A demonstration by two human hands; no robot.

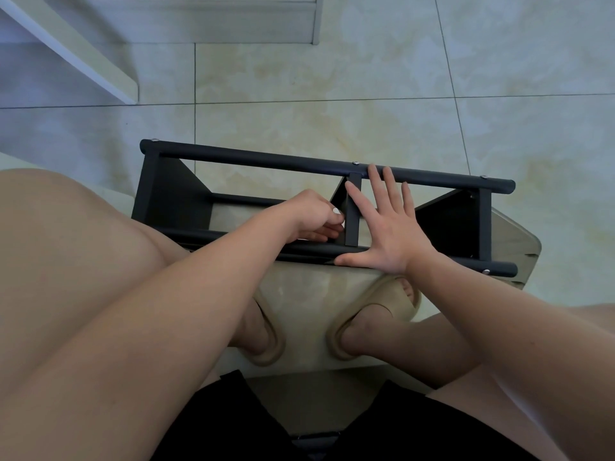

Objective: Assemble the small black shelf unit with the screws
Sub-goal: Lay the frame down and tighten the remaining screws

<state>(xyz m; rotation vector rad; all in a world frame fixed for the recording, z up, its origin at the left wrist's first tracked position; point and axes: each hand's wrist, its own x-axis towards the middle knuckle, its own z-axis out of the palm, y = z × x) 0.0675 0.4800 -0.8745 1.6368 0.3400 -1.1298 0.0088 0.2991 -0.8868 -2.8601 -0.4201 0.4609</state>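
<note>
The small black shelf unit (253,159) lies on its side on the tiled floor in front of my feet. It has round black rails and three flat panels. Silver screw heads (355,163) show on the far rail and at the near right end. My right hand (389,227) lies flat with spread fingers across the middle, thumb on the near rail and fingertips at the far rail. My left hand (312,212) is curled beside the middle panel (352,214), its fingers reaching under the panel's left side. What it pinches is hidden.
My two feet in beige slippers (376,314) stand just behind the near rail. My bare knees fill the left and right edges. A white board (76,51) and a white cabinet base (216,21) stand at the far left.
</note>
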